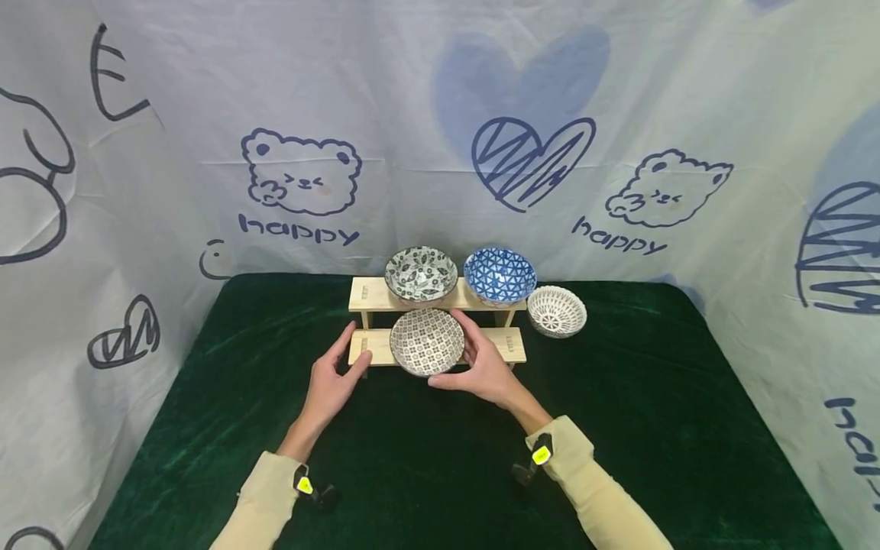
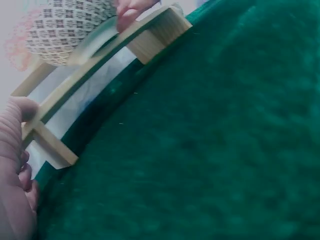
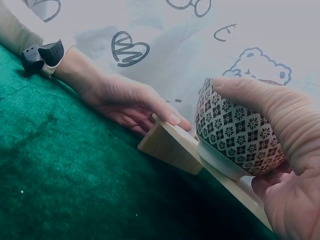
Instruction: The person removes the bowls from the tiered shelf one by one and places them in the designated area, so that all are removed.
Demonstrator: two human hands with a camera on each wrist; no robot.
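My right hand (image 1: 484, 370) holds a bowl with a small brown-and-white diamond flower pattern (image 1: 426, 341), thumb at the near rim and fingers at its right side. The bowl's pale foot is at the lower board of a two-tier wooden stand (image 1: 374, 347); whether it bears its full weight there I cannot tell. At the left end of that board my left hand (image 1: 330, 386) grips the stand, its thumb on top and its other fingers around the end, as the right wrist view also shows. On the upper board sit a grey-green leaf-patterned bowl (image 1: 421, 275) and a blue-and-white bowl (image 1: 500, 276).
A smaller white bowl with a brown pattern (image 1: 557, 312) stands right of the stand on the dark green cloth (image 1: 440, 473). Behind the table hangs a white curtain (image 1: 412, 191) with blue drawings.
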